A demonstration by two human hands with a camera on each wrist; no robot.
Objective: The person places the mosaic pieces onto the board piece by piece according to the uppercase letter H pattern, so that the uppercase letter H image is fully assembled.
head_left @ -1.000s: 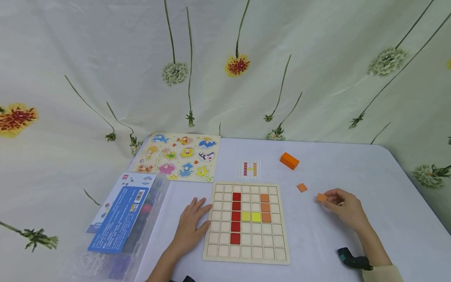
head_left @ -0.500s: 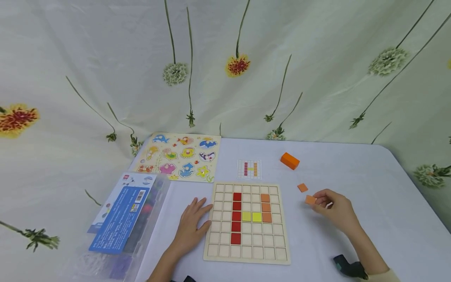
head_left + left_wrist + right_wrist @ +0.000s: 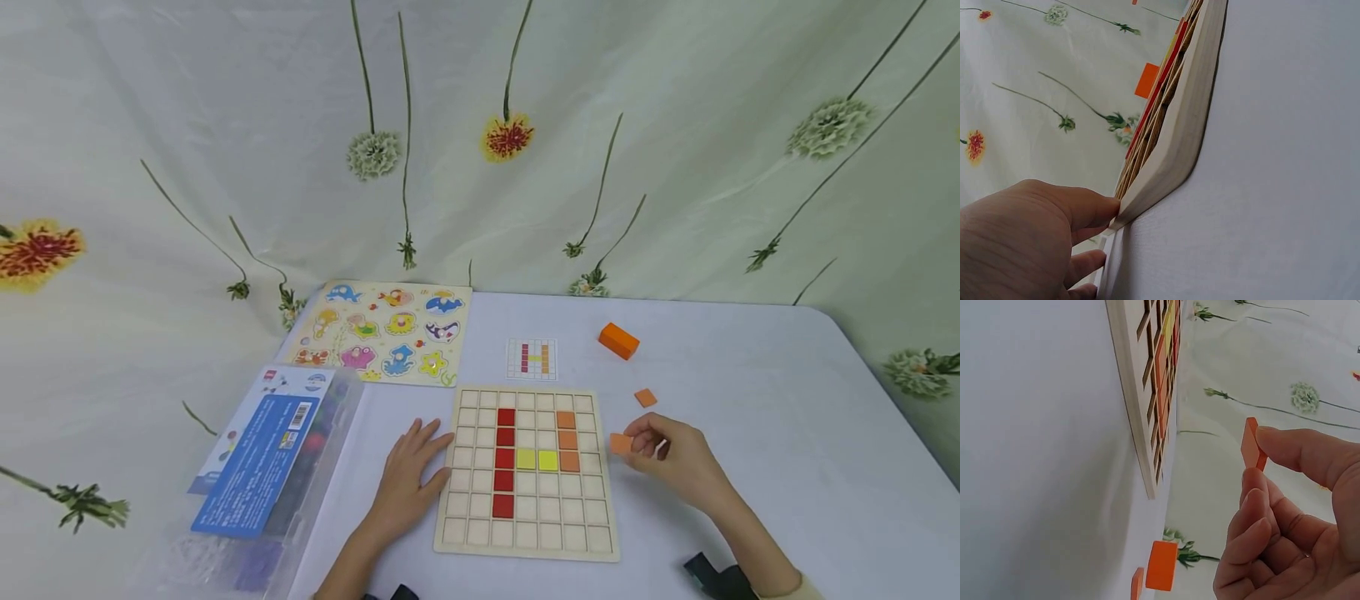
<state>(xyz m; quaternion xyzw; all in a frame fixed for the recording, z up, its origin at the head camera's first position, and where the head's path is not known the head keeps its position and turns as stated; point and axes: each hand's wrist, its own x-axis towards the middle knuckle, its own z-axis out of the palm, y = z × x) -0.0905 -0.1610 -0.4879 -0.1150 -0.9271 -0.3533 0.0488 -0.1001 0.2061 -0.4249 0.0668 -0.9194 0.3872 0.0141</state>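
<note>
My right hand point(image 3: 675, 457) pinches a thin orange square tile point(image 3: 1252, 447) between thumb and fingertips, just off the right edge of a wooden grid board point(image 3: 527, 542). My left hand point(image 3: 408, 475) lies beside the board's left edge with fingers spread, thumb and fingertips touching that edge in the left wrist view. In the board's cells sit a column of several red tiles point(image 3: 504, 481), two yellow tiles point(image 3: 548, 461) and a shorter column of orange tiles point(image 3: 567, 440). Another loose orange tile point(image 3: 646, 397) lies on the table beyond the right hand.
Behind the board lies a small pattern card point(image 3: 532, 359), with an orange block point(image 3: 618, 341) to its right. A sea-animal puzzle board point(image 3: 382, 333) and a clear plastic case point(image 3: 315, 467) with a blue label stand at left. A flowered cloth point(image 3: 480, 167) hangs behind the white table point(image 3: 810, 400).
My right hand has carried the pinched orange tile leftward from the table's right side to near the board's right edge. The left hand has stayed put.
</note>
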